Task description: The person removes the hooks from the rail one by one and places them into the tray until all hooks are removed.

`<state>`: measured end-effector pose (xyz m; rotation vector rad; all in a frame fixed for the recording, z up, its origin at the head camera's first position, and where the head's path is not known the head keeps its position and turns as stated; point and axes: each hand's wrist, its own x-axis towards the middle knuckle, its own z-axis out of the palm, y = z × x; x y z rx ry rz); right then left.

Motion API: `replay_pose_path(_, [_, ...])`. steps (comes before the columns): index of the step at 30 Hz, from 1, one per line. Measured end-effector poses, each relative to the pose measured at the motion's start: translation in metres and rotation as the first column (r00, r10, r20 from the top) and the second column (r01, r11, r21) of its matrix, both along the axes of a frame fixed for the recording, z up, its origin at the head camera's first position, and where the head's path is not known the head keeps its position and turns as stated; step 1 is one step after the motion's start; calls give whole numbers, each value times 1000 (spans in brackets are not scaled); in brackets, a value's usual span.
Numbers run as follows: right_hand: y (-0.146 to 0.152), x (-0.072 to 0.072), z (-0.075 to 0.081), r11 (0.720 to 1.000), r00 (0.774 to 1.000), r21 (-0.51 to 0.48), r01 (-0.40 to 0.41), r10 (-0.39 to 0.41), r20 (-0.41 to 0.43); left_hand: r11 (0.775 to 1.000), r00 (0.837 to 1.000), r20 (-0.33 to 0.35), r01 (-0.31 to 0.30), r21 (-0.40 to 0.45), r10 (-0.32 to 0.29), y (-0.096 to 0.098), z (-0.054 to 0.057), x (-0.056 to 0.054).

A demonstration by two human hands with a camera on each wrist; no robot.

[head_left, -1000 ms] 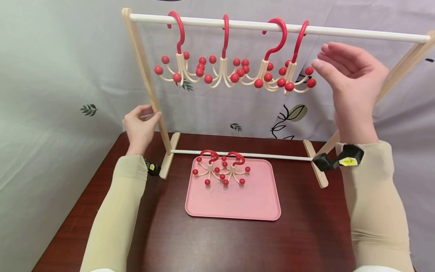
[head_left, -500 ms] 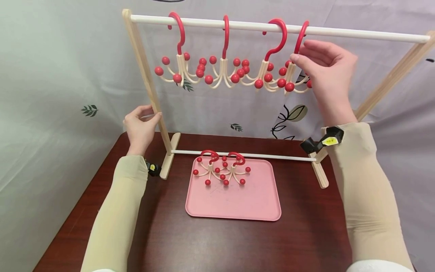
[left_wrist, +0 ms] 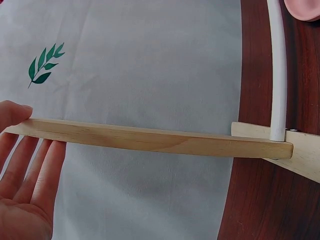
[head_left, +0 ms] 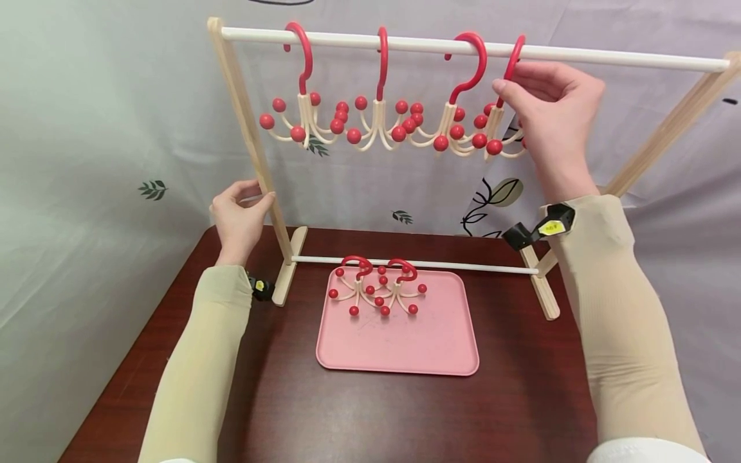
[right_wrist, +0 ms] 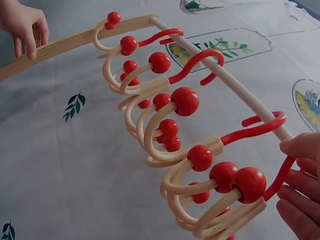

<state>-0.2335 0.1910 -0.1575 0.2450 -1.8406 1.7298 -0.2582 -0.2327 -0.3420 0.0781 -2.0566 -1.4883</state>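
Note:
My left hand (head_left: 238, 215) holds the left wooden post (head_left: 246, 122) of a small rack between thumb and fingers; the left wrist view shows the thumb (left_wrist: 19, 111) on one side, fingers on the other. Several cream claw hangers with red hooks and red ball tips hang from the white top rod (head_left: 417, 43). My right hand (head_left: 558, 119) is at the rightmost claw hanger (head_left: 494, 128), its thumb and fingers either side of the red hook, just below the rod. The right wrist view shows this red hook (right_wrist: 281, 176) between thumb and fingers. Part of that hanger is hidden behind the hand.
Two more claw hangers, a left one (head_left: 357, 286) and a right one (head_left: 398, 287), stand on a pink tray (head_left: 405, 350) on the dark table (head_left: 324, 411). A white lower bar (head_left: 463, 265) joins the rack's wooden feet behind the tray. A patterned cloth (head_left: 347, 199) hangs behind.
My right hand has moved left from beside the rightmost claw hanger, then slightly up, and now pinches its hook. My left hand has stayed on the post.

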Motion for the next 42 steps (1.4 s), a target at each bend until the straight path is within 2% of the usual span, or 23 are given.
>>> replay_pose_path(6, [2,2,2,998,998,27,55,-55,-2,1000,1000,-4,-2,1,2,0,0,0])
replay_pose_path(12, [8,3,1,998,998,-2,57,-57,-12,1000,1000,-5,-6,5,6,0,0,0])
replay_pose_path(25, [23,4,-1,993,993,23,120,-120,5,1000,1000,-7,2,8,-2,1,-1,-1])
replay_pose_path(30, [35,3,-2,992,992,-23,123,-123,0,1000,1000,-5,4,12,-4,1,-2,-1])
replay_pose_path(33, [42,3,-4,990,994,-84,109,-111,-15,1000,1000,-9,4,16,-4,1,-2,-2])
replay_pose_path(40, [64,4,-8,973,979,-102,205,-203,26,1000,1000,-13,-4,7,4,1,-2,-2])
replay_pose_path(42, [71,3,-9,970,980,-142,197,-194,35,1000,1000,-11,-4,7,4,1,-2,-2])
